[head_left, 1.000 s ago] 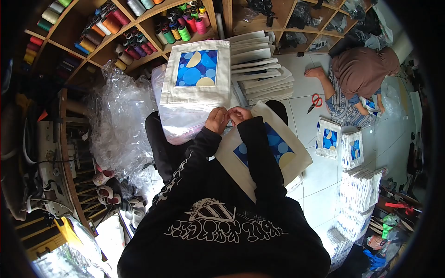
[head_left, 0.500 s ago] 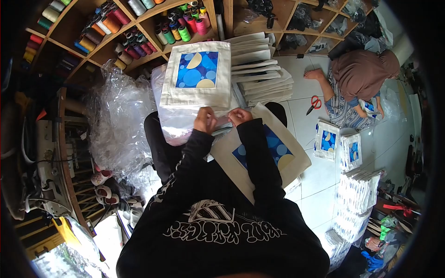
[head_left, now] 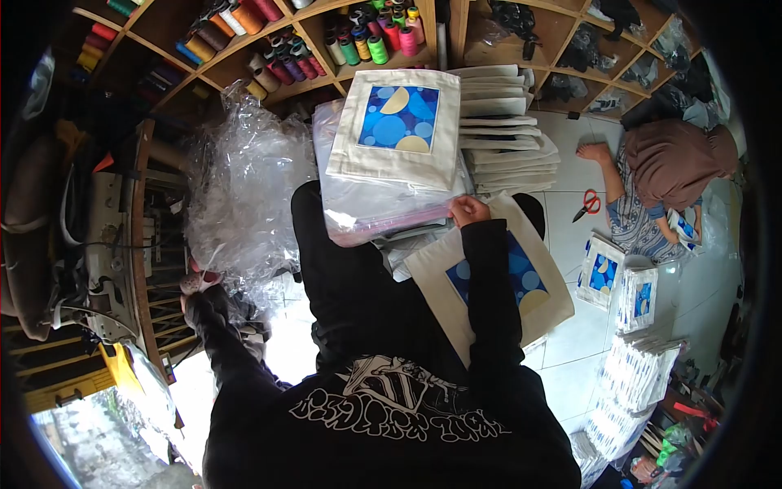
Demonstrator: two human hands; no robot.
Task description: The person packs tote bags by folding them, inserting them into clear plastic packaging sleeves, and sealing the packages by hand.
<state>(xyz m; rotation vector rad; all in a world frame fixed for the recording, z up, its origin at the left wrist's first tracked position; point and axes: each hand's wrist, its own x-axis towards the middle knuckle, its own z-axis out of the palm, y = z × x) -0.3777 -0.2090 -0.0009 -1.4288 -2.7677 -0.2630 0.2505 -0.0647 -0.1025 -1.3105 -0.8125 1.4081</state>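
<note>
My right hand (head_left: 470, 211) has its fingers pinched together at the near right corner of a stack of clear plastic bags (head_left: 383, 220). Whatever is between the fingertips is too small to make out. On top of that stack lies a cream canvas tote bag (head_left: 346, 151) with a blue patch of circles. A second cream tote bag (head_left: 432, 265) rests across my lap, under my right forearm. Far out to the left, my left hand (head_left: 192, 285) reaches down beside the crumpled clear plastic (head_left: 244, 187). It is small and dim there, and its fingers cannot be made out.
Folded canvas bags (head_left: 509, 163) are piled behind the stack. Shelves of thread spools (head_left: 358, 45) stand at the back. Red-handled scissors (head_left: 588, 204) lie on the tiles near a seated person (head_left: 680, 163) handling a patterned piece. Packed bags (head_left: 639, 375) form piles at right.
My left hand has left my right hand and swung far out to the left. My right hand stays near the bag stack, still pinched. The whole view has shifted, moving the scene rightward.
</note>
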